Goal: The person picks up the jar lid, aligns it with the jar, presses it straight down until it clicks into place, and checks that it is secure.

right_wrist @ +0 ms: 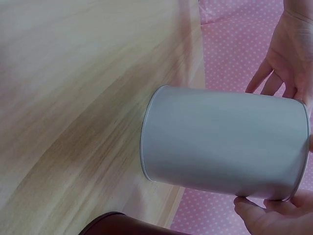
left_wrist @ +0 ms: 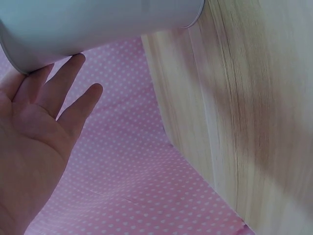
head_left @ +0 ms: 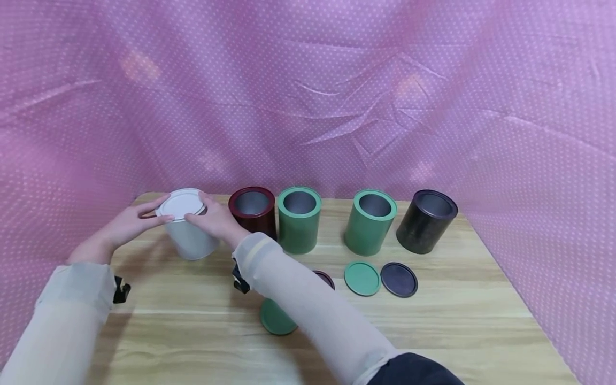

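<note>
A white can [head_left: 191, 239] stands upright at the table's left, its pale wall also filling much of the right wrist view [right_wrist: 225, 142]. On its top sits a white lid [head_left: 182, 204]. From the left, my left hand [head_left: 126, 225] grips the lid's edge, thumb at the front and index finger at the back. My right hand [head_left: 218, 218] grips the opposite edge likewise. In the left wrist view, the other fingers [left_wrist: 63, 81] of the left hand spread below the rim, some against the can's wall. Right-hand fingertips [right_wrist: 247, 208] touch the wall near the rim.
Right of the white can stand open cans: dark red [head_left: 262, 222], green [head_left: 299, 230], another green [head_left: 368, 232] and black [head_left: 423, 232]. Loose lids lie in front: green [head_left: 362, 278], black [head_left: 399, 279], dark red [head_left: 326, 278], darker green [head_left: 277, 318]. Pink dotted cloth [head_left: 308, 96] surrounds the wooden table [head_left: 457, 321].
</note>
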Tool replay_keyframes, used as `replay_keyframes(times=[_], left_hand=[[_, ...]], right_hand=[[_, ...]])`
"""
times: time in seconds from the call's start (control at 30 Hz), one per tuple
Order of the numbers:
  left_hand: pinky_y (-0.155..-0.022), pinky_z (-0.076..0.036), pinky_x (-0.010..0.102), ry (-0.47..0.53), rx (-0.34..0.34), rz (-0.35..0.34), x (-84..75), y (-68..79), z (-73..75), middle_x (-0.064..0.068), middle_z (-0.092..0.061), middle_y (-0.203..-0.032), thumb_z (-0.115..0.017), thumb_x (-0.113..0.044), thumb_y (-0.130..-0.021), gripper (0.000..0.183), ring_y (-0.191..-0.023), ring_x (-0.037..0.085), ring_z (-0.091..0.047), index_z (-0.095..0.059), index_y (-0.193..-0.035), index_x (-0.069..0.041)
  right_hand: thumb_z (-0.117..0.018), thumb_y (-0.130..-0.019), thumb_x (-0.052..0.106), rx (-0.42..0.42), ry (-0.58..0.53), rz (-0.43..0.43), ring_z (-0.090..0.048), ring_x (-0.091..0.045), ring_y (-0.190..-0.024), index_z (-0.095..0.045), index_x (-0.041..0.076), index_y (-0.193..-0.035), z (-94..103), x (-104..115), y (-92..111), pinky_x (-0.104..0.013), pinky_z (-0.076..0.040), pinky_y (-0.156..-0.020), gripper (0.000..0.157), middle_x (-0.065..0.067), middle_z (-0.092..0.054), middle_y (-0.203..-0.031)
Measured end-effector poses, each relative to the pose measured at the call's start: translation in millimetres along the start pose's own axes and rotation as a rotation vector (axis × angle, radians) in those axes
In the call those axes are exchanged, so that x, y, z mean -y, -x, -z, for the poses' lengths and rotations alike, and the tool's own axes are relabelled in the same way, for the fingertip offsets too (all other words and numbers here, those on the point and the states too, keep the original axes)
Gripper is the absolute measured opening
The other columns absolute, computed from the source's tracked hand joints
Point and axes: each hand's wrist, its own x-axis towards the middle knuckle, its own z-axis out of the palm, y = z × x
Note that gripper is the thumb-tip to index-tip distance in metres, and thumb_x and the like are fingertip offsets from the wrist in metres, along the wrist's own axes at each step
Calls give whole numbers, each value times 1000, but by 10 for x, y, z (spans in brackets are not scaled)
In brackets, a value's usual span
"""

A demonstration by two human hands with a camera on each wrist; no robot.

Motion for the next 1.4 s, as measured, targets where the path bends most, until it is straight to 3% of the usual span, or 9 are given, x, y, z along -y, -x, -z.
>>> replay_keyframes(times=[0.17,0.43,0.7,0.87,1.13,1.4], left_hand=[[-103,-25,74,9,-4,-10,-61,4,10,27,-16,-157,-52,-48,-97,78,-136,55,-27,-8,-156,-22],[-102,-28,73,-68,15,-18,-146,0,54,30,-17,-156,-52,-50,-96,79,-135,57,-27,-9,-156,-21],[-100,-30,74,-127,51,-28,-211,16,68,35,-18,-153,-52,-50,-96,82,-134,58,-27,-11,-156,-12],[-101,-27,75,-170,16,-40,-244,75,63,33,-19,-154,-51,-52,-96,80,-135,59,-23,-16,-155,-10],[-101,-10,80,-161,-30,-100,-313,238,52,21,-3,-161,-52,-47,-97,77,-143,53,-1,-13,-157,-16],[-101,-8,81,-201,-67,-151,-491,369,35,21,-3,-161,-54,-43,-97,77,-145,49,3,-11,-157,-19]], right_hand=[[-63,-91,44,1,-14,-6,-38,-7,-139,-34,32,-151,36,11,0,-29,-35,-113,68,14,-37,-153],[-61,-92,42,24,6,10,-33,-6,-141,-32,27,-152,93,41,16,-26,-32,-115,69,13,-34,-155],[-60,-95,34,72,54,36,-46,-10,-133,-33,21,-152,172,102,76,-29,-40,-109,64,5,-45,-149],[-64,-94,27,99,69,107,-53,-11,-124,-42,15,-145,252,148,110,-27,-44,-104,57,1,-55,-138],[-62,-93,41,161,169,131,-29,-8,-144,-30,21,-153,380,242,218,-28,-31,-116,71,6,-30,-158],[-61,-93,41,170,266,234,-24,-8,-146,-28,20,-154,622,327,371,-26,-25,-118,72,5,-27,-159]])
